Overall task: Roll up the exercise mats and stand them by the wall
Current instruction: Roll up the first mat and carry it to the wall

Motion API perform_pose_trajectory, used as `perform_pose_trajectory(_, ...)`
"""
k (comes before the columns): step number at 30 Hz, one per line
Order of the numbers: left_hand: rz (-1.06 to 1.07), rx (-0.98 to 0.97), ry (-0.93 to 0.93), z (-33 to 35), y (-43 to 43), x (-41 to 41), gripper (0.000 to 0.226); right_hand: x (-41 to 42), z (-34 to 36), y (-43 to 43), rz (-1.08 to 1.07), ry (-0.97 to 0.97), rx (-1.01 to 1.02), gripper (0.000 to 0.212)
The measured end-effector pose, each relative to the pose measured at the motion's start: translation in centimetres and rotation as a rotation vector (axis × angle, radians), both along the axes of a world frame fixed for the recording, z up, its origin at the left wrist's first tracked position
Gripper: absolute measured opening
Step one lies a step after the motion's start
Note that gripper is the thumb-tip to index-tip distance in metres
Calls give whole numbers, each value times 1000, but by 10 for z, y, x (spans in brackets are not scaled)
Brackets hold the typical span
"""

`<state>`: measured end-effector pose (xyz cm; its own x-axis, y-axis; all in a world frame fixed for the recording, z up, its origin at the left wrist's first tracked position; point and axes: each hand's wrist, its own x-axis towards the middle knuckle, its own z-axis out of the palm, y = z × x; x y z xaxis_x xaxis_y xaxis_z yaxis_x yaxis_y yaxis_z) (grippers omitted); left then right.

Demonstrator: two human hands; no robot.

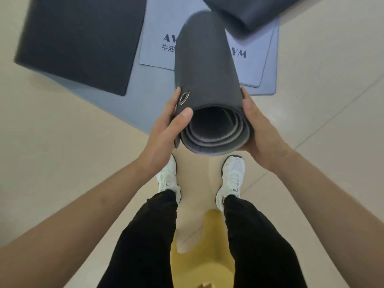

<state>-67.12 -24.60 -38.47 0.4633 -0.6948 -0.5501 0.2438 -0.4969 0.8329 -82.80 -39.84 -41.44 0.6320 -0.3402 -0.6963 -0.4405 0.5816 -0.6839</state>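
Bare forearms ran up from the lower corners to the two hands, which held the rolled mat (205, 65) between them. Its open spiral end faced the camera and its far end pointed away; whether that end touched anything could not be told. The left hand (166, 125) gripped the roll's left side, its thumb (185, 115) pressed over the loose outer edge just below a metal eyelet (184, 98). The right hand (259, 129) clasped the opposite side, thumb lying along the roll and fingers curled beneath it.

Beyond the hands, under the roll's far end, pale lavender mats (158, 32) lay flat and overlapping, printed with dark letters partly hidden by the roll. A black mat (83, 42) lay spread out beyond and to the left of the left hand, overlapping the lavender ones. Another dark mat (249, 13) crossed the top beyond the right hand – blurred, so its shape was unclear.

Below the hands stood two white trainers (231, 179) on the beige tiled floor (52, 142), with black trouser legs (145, 235) above them. Between the legs sat a blurred yellow shape (199, 256) – what it was could not be told.
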Motion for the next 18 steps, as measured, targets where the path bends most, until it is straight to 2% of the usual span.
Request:
perform_pose_trajectory(4,46,17,8,96,5,-8,75,-8,98,3,24,-9,14,71)
perform_pose_trajectory(8,19,100,-59,130,7,-2,63,-9,150,-1,6,51,49,66)
perform_pose_trajectory(11,-24,236,-9,122,4,0,51,-3,147,1,12,250,24,63)
perform_pose_trajectory(13,-67,298,47,113,7,-3,45,1,134,4,56,412,-74,65)
perform_pose_trajectory(16,-5,310,108,105,10,-3,43,7,122,5,92,488,-183,64)
perform_pose_trajectory(18,30,321,85,105,8,0,42,10,120,4,132,505,-285,58)
